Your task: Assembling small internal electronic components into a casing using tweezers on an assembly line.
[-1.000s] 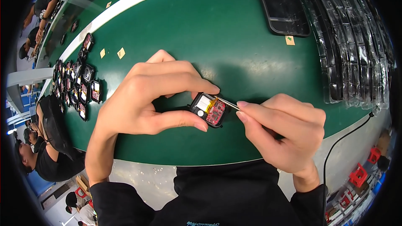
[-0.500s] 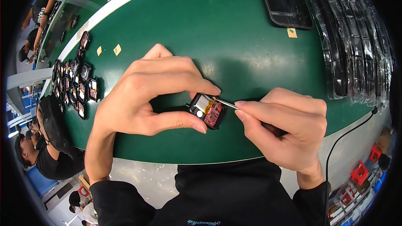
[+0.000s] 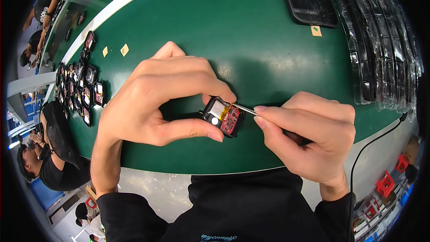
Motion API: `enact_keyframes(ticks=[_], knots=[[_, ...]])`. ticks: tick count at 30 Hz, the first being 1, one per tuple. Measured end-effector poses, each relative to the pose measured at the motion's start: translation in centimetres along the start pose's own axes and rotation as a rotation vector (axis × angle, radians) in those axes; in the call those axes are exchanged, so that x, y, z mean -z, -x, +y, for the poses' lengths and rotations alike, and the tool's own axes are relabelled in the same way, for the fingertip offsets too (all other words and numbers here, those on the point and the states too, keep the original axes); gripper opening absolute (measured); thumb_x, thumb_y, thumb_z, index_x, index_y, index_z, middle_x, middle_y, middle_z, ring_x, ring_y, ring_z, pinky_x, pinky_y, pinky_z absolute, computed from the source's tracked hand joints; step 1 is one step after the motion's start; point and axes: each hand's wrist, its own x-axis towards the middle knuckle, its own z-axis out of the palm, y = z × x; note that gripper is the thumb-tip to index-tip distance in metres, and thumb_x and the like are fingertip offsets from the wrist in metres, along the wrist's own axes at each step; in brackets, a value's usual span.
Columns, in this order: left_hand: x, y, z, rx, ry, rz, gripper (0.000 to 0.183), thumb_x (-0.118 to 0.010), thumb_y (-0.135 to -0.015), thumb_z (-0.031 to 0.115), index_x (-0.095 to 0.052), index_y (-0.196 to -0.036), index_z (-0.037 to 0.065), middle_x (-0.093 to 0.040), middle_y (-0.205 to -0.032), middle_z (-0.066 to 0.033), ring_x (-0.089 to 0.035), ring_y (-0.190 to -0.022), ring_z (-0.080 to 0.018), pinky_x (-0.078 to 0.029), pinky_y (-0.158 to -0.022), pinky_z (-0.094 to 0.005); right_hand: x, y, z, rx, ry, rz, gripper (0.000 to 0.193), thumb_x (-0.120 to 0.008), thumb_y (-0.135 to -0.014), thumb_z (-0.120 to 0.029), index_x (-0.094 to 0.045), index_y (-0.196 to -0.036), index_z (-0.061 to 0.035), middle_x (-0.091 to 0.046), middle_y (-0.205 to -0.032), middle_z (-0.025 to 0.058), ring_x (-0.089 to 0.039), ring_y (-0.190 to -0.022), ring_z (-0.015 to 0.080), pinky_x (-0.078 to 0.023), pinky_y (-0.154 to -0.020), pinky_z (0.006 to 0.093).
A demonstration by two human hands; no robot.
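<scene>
A small uncovered device point(image 3: 225, 118) is being held over the worktop point(image 3: 277, 62), near the middle of the view. At its nine o'clock, the left hand point(image 3: 154, 98) is gripping its black rim point(image 3: 210, 103) from two sides; toward three o'clock, the right hand point(image 3: 313, 136) is pinching a thin metal tool point(image 3: 245, 109). The device is looking light and stiff outside, but its red circuit board point(image 3: 231, 122) and silver cell point(image 3: 217, 109) are seeming fragile: the rim is offering the safest hold.
</scene>
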Motion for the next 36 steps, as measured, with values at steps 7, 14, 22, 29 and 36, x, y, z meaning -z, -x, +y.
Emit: enact_keyframes(ticks=[7,14,22,29,36], knots=[[0.0,0.1,0.1,-0.011,-0.032,-0.012,0.055,-0.1,-0.076,0.046,-0.085,-0.111,0.006,-0.084,-0.101,-0.0034,-0.072,-0.084,-0.0196,-0.04,-0.085,-0.0359,0.1,-0.3,-0.5,-0.014,0.009,-0.019,0.022,-0.087,-0.079,0.011,-0.088,-0.099,0.0009,-0.066,-0.068,0.0019,-0.052,-0.048,0.0061,-0.034,-0.045,0.0244],[-0.2,0.1,0.4,-0.007,-0.023,0.004,0.053,-0.1,-0.076,0.043,-0.084,-0.111,0.006,-0.084,-0.101,-0.0042,-0.072,-0.084,-0.0203,-0.041,-0.085,-0.0363,-0.4,0.4,0.2,0.122,0.009,0.041,0.023,-0.087,-0.074,0.009,-0.081,-0.095,0.0022,-0.063,-0.073,0.0043,-0.059,-0.052,0.0175,-0.044,-0.046,0.0323],[-0.2,0.4,0.3,-0.013,-0.023,0.015,0.053,-0.102,-0.074,0.04,-0.084,-0.111,0.005,-0.083,-0.099,-0.0038,-0.072,-0.084,-0.0202,-0.041,-0.085,-0.0363,-0.6,0.6,0.3,0.151,0.015,0.014,0.021,-0.087,-0.077,0.009,-0.08,-0.096,0.0037,-0.062,-0.074,0.0045,-0.058,-0.051,0.0178,-0.044,-0.045,0.0336],[0.1,-0.1,0.9,-0.015,-0.04,0.05,0.054,-0.104,-0.074,0.032,-0.083,-0.115,0.005,-0.08,-0.093,-0.0027,-0.07,-0.08,-0.0203,-0.043,-0.083,-0.036,0.9,0.2,-0.9,0.032,0.047,0.082,0.017,-0.087,-0.079,0.009,-0.083,-0.094,0.0026,-0.065,-0.07,0.0045,-0.054,-0.049,0.0136,-0.04,-0.045,0.0306],[-1.2,0.0,1.5,-0.08,-0.205,0.199,0.056,-0.106,-0.068,0.025,-0.083,-0.115,0.003,-0.074,-0.085,-0.0054,-0.066,-0.073,-0.0212,-0.05,-0.076,-0.0365,1.2,0.7,-1.2,-0.126,-0.151,0.356,0.013,-0.086,-0.088,0.006,-0.087,-0.101,0.0034,-0.069,-0.07,0.0029,-0.055,-0.054,0.0042,-0.038,-0.049,0.0245]])
